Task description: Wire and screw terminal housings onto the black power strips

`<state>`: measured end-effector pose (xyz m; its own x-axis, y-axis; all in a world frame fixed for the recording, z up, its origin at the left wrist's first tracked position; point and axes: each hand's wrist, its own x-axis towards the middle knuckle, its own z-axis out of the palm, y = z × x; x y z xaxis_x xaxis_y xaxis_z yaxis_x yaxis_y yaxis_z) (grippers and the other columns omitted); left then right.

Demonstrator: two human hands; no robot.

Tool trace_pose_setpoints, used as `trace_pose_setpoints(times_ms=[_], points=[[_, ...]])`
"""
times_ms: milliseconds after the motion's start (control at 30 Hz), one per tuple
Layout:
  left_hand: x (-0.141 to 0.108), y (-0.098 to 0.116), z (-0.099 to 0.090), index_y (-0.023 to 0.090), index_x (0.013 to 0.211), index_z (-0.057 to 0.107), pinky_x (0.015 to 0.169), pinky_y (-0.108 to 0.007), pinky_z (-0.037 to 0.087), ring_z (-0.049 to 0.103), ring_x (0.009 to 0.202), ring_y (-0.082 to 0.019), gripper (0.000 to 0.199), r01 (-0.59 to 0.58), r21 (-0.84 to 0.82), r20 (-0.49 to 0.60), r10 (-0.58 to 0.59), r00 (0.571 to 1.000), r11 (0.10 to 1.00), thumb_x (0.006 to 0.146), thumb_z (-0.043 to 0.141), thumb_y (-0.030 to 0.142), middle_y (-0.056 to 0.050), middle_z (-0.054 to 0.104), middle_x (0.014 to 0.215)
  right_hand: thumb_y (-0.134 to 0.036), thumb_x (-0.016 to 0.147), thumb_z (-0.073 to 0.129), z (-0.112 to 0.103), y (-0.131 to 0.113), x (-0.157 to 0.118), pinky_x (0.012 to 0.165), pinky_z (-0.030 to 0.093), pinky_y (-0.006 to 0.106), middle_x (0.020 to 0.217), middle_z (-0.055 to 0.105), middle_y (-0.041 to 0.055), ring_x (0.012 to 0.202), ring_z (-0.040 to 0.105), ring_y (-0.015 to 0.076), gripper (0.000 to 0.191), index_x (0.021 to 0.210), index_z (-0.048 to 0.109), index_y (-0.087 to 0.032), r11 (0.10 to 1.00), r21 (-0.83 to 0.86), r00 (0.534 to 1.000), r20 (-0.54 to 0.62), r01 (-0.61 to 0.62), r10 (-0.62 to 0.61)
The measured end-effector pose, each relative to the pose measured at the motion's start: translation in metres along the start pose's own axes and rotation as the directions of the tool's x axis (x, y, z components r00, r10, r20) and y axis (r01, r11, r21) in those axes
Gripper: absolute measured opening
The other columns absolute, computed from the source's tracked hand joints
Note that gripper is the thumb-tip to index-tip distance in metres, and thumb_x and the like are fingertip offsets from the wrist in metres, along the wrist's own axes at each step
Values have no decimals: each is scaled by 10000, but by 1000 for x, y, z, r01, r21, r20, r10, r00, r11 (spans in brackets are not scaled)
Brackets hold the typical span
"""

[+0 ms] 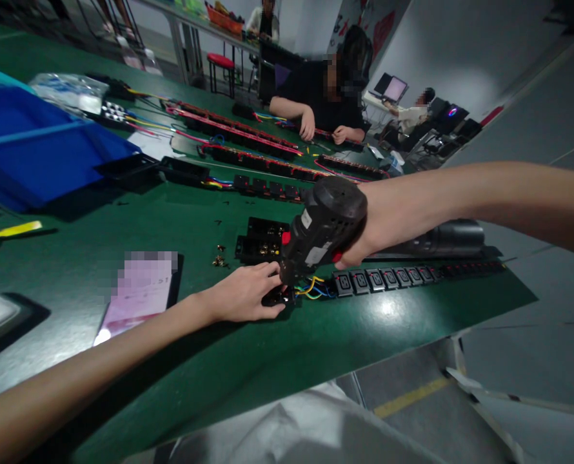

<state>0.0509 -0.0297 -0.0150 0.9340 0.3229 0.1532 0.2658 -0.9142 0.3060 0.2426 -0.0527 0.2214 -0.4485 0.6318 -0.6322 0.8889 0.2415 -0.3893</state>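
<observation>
The right hand [371,225] is closed tight around the round back of a black electric screwdriver [323,232]. The tool has a red button [286,238] and white labels [317,252], but the words are too small to read. Its front end points down, right next to a small black plug part [280,296].

The left hand [243,293] is curled over that part, and its fingers [267,277] hold it down on the green worktop [171,361]. Yellow and blue wires [311,288] come out of the part. Just to the right of them lies a long black socket strip [378,280]. Past the tool, on the far side, sit black socket boxes [262,240], with little brass bits [220,256] beside them.

To the left of the left hand lies a pink sheet [139,293], too blurry to read. There is open green room between the hands and the near edge of the worktop. Farther off are a blue tray [40,145] and red and black strips [233,129]. Across the worktop, a co-worker's hands [326,129] rest near those strips.
</observation>
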Motion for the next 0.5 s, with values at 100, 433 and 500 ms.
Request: trace_pose_setpoints(times_ms=[100,433,500], points=[[-1,0,-1,186,1035,606,826,-312,510,605,958,-218,326,-6,6,3,6,1000,1000,905,519,471,-74,585,1036,-143,776,618,0,0,-2,656,493,235,761,628,-44,711,568,124,46,797,656,-159,997,-45,995,67,-69,72],[0,2,-2,184,1040,620,835,-325,509,605,974,-226,345,4,6,19,-4,1000,1000,914,501,482,-80,589,1048,-124,751,604,2,2,2,579,444,221,660,543,-52,636,511,104,100,673,561,-169,998,-34,994,92,-49,51],[0,2,-3,184,1044,622,834,-323,509,606,977,-226,346,0,2,19,0,1000,1000,914,501,481,-79,589,1050,-110,765,602,3,2,2,576,452,203,659,561,-56,629,530,95,105,680,568,-162,998,-16,994,95,-55,56]])
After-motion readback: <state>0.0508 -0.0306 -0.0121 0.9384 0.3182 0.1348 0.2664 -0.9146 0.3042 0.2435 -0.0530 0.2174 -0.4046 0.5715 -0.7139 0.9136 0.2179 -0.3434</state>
